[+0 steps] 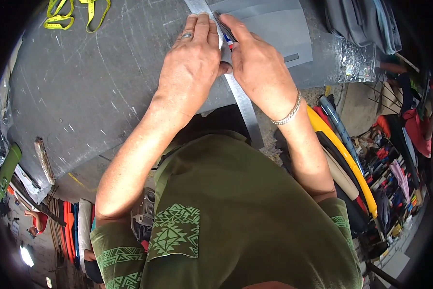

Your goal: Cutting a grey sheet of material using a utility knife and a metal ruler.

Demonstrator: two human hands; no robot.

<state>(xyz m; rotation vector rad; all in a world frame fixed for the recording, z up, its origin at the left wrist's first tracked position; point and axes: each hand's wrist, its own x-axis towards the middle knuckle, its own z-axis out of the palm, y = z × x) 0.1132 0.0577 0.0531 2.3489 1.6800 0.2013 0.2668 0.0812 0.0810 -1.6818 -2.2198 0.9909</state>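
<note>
Presses a metal ruler (pixel 243 103) down with the left hand (pixel 190 58), flat and with fingers close together. Pinches a slender tool (pixel 228 32) in the right hand (pixel 262 67), alongside the right side of the ruler; cannot tell blade from marker. Lies, as for the grey sheet (pixel 279 29), just right of the ruler, toward the far edge of the desk (pixel 81 82). Suggests alignment as done and work along the ruler as partway; shows no detached piece, and leaves unclear the length remaining beneath the hands. Includes a yellow tape measure (pixel 91 10) near the far left corner and dark folded sheets (pixel 361 26) near the far right corner.
</note>
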